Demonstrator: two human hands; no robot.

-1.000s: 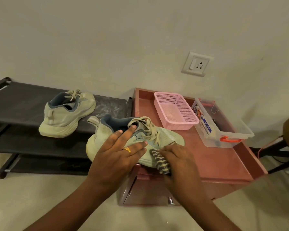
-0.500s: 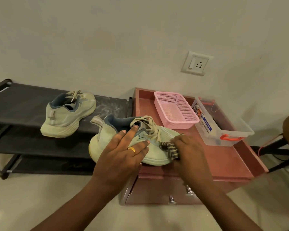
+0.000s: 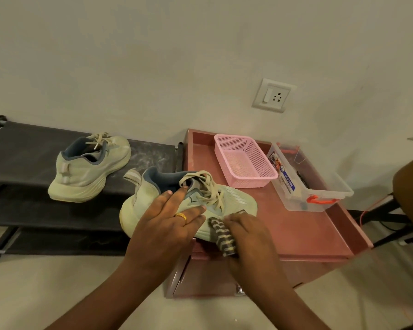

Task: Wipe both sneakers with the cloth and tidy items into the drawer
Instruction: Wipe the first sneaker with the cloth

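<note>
**On the tabletop, the first sneaker is under the cloth; most of the task is still open**

At the far left, on the top shelf of the black shoe rack (image 3: 22, 148), the far sneaker (image 3: 88, 167) stands alone, well apart from both hands; nothing shows whether it has been wiped, so I count it as still to do.

Just to the right, the near sneaker (image 3: 236, 198) lies on the left part of the red tabletop (image 3: 308, 229), with its heel reaching over the edge toward the rack; the left hand (image 3: 169, 225) lies on its side with the fingers stretched and spread, pressing it steady and not closing around anything.

Next to it, the right hand (image 3: 248, 236) has its fingers curled around the striped cloth (image 3: 222, 236) and holds it against the lower side of this sneaker, near the sole; I judge this to be the wiping of the first sneaker, in the middle of the work.

Below the hands, the drawer (image 3: 208, 282) looks closed, as far as its front is visible; so the tidying has not begun.

Further right, the pink basket (image 3: 246, 160) and the clear box (image 3: 320, 186) with orange clips stand on the tabletop, close to each other; some small things lie in the box, too small to name.

What is left, in my judgement: finishing this sneaker, then the other one, then opening the drawer and putting the items in.
</note>
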